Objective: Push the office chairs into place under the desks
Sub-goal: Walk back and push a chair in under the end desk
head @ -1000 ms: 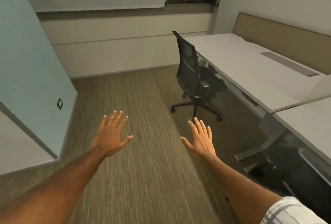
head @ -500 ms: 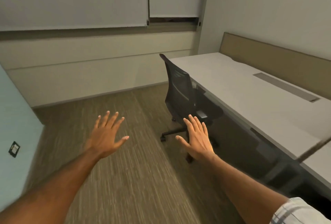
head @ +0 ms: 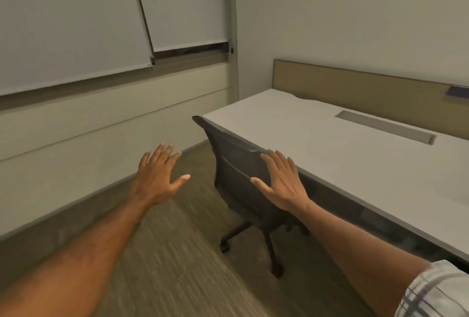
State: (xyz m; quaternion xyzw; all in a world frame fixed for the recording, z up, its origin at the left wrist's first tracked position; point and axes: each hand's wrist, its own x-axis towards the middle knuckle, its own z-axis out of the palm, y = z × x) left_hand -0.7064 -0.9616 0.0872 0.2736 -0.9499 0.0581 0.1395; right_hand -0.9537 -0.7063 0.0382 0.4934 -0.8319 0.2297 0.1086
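Note:
A black mesh-backed office chair (head: 234, 172) on castors stands at the front edge of a long white desk (head: 330, 144), its seat tucked partly under the top. My right hand (head: 279, 179) is held flat with fingers spread, overlapping the right part of the chair's backrest; whether it touches the back I cannot tell. My left hand (head: 158, 174) is also flat and empty, hovering over the floor to the left of the chair, apart from it.
A tan divider panel (head: 355, 85) runs along the desk's far side, with a grey cable slot (head: 385, 126) set in the top. Cream wall panelling (head: 101, 134) and drawn blinds (head: 76, 24) close the left. Striped carpet (head: 177, 266) lies between me and the chair.
I have come much closer to the chair, and the view has swung right and up. Both hands stayed flat and spread; my right hand now overlaps the backrest.

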